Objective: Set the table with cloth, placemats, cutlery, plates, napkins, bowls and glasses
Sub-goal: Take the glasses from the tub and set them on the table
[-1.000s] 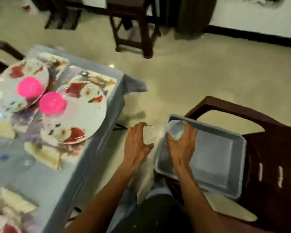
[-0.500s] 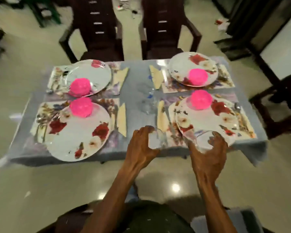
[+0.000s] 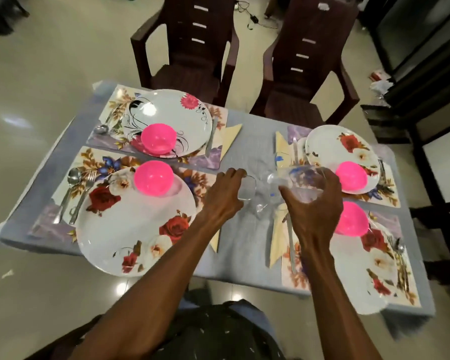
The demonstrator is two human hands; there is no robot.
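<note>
1. Glossy cream floor (image 3: 50,61) on all sides of table; two dark chairs (image 3: 190,53) pushed in at 12 o'clock edge, dark furniture (image 3: 426,105) at 3 o'clock.
2. Table under grey-blue cloth (image 3: 250,141); bare strip of cloth down the centre between the left and right settings.
3. Four floral placemats (image 3: 94,162), each with plate and pink bowl. Near-left plate (image 3: 130,227) overhanging the 6 o'clock table edge; near-right plate (image 3: 374,276) also out past that edge.
4. Cutlery (image 3: 73,193) at 9 o'clock of near-left plate; cream napkins (image 3: 231,136) flanking the centre strip.
5. Left hand (image 3: 224,198) over centre strip, fingers curled round a small clear glass (image 3: 247,189).
6. Right hand (image 3: 315,203) at 3 o'clock of left hand, fingers wrapped round a second clear glass (image 3: 296,181), tilted, held above the inner edge of the right-hand mats.
7. More clear glassware (image 3: 263,203) on the strip between both hands; outline blurred.
</note>
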